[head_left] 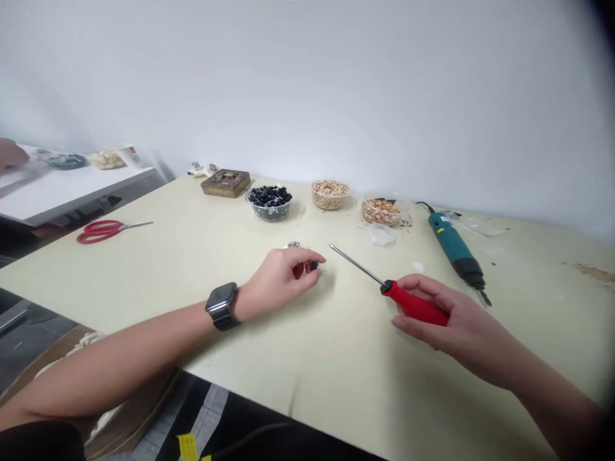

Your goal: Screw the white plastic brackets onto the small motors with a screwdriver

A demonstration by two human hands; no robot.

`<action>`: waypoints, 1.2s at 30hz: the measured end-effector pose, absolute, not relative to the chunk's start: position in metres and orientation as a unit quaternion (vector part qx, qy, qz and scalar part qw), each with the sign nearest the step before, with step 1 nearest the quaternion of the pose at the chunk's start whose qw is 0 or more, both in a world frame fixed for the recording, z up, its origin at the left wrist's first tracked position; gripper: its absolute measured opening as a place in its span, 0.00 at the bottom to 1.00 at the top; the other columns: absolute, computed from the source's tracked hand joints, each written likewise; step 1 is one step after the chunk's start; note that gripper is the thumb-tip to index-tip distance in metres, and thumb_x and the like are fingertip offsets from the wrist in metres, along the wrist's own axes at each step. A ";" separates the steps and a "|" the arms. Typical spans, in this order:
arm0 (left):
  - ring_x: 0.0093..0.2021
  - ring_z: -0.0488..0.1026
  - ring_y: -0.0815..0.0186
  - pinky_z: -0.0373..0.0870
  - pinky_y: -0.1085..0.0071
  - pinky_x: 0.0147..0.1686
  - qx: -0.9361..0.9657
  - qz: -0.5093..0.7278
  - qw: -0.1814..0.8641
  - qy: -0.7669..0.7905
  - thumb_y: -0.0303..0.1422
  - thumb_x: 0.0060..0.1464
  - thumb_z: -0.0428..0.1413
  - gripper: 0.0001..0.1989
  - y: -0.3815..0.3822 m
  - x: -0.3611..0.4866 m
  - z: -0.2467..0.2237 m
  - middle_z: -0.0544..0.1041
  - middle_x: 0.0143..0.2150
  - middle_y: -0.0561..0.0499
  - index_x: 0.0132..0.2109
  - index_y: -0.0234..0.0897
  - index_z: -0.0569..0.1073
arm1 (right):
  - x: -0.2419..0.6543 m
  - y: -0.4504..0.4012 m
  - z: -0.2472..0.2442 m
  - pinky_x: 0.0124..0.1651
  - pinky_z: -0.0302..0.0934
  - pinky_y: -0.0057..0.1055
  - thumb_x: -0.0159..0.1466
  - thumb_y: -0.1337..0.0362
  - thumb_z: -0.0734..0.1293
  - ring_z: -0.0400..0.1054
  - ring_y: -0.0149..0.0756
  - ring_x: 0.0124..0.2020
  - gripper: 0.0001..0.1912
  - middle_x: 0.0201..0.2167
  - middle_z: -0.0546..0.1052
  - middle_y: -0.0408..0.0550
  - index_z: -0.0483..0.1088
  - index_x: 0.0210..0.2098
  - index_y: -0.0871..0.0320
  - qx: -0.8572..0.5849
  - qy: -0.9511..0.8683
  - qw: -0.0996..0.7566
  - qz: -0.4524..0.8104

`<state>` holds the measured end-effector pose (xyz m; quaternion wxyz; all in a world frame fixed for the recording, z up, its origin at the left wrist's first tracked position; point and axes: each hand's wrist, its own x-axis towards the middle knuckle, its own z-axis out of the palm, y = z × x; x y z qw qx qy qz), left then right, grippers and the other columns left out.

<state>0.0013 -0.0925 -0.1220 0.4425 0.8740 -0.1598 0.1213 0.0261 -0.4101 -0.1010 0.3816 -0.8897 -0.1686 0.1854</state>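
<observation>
My right hand (454,317) is wrapped round the red handle of a screwdriver (417,303), whose metal shaft points up and left, its tip clear of the table. Low over the table, my left hand (281,278) has a small black part (314,265) between thumb and fingers; its exact kind is too small to tell. Just behind the left fingers sits a small pale-and-dark piece (293,244), partly hidden by the hand. A clear tub of black parts (270,210) stands beyond the left hand.
A teal electric screwdriver (454,246) lies at right. Two tubs of beige and brownish pieces (329,200) (381,214) stand behind a clear lid (381,235). Red-handled scissors (103,231) and a metal block (225,183) are at left. Another person's hand (12,153) shows over a neighbouring white table (86,189).
</observation>
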 end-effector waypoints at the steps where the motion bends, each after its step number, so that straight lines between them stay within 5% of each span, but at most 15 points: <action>1: 0.30 0.69 0.70 0.67 0.72 0.34 0.867 0.111 0.462 -0.153 0.35 0.64 0.60 0.12 -0.092 0.003 -0.123 0.78 0.33 0.50 0.51 0.37 0.81 | 0.026 -0.410 -0.101 0.27 0.62 0.26 0.63 0.39 0.73 0.67 0.32 0.27 0.27 0.33 0.76 0.46 0.72 0.49 0.53 -0.890 -0.168 0.381 0.186; 4: 0.34 0.73 0.69 0.69 0.73 0.37 0.811 0.068 0.565 -0.136 0.37 0.62 0.64 0.12 -0.089 0.010 -0.126 0.79 0.37 0.48 0.48 0.35 0.78 | 0.025 -0.411 -0.103 0.28 0.63 0.27 0.65 0.39 0.71 0.69 0.33 0.28 0.25 0.34 0.78 0.47 0.73 0.47 0.54 -0.900 -0.171 0.374 0.144; 8: 0.40 0.78 0.67 0.75 0.71 0.42 0.703 -0.004 0.701 -0.116 0.36 0.58 0.68 0.14 -0.085 0.018 -0.130 0.82 0.42 0.43 0.43 0.32 0.75 | 0.027 -0.415 -0.106 0.36 0.68 0.29 0.69 0.42 0.68 0.75 0.41 0.43 0.22 0.50 0.80 0.49 0.75 0.53 0.50 -0.913 -0.233 0.332 0.039; 11: 0.37 0.78 0.68 0.76 0.72 0.41 0.662 -0.024 0.740 -0.114 0.36 0.56 0.71 0.15 -0.083 0.019 -0.129 0.83 0.41 0.43 0.42 0.32 0.76 | 0.027 -0.416 -0.106 0.36 0.67 0.30 0.69 0.44 0.69 0.75 0.41 0.43 0.20 0.48 0.81 0.48 0.76 0.50 0.51 -0.917 -0.255 0.306 0.017; 16: 0.35 0.77 0.70 0.75 0.75 0.40 0.666 -0.015 0.739 -0.102 0.34 0.53 0.73 0.14 -0.083 0.018 -0.127 0.82 0.37 0.46 0.42 0.31 0.79 | 0.019 -0.409 -0.104 0.36 0.65 0.30 0.68 0.45 0.69 0.72 0.36 0.35 0.17 0.40 0.81 0.46 0.77 0.42 0.52 -0.917 -0.257 0.304 -0.026; 36: 0.34 0.74 0.70 0.72 0.75 0.37 0.700 0.017 0.707 -0.096 0.34 0.52 0.72 0.13 -0.085 0.015 -0.125 0.81 0.36 0.46 0.41 0.32 0.83 | 0.026 -0.414 -0.109 0.31 0.66 0.25 0.69 0.50 0.70 0.76 0.33 0.35 0.12 0.40 0.82 0.42 0.77 0.42 0.51 -0.903 -0.323 0.265 -0.098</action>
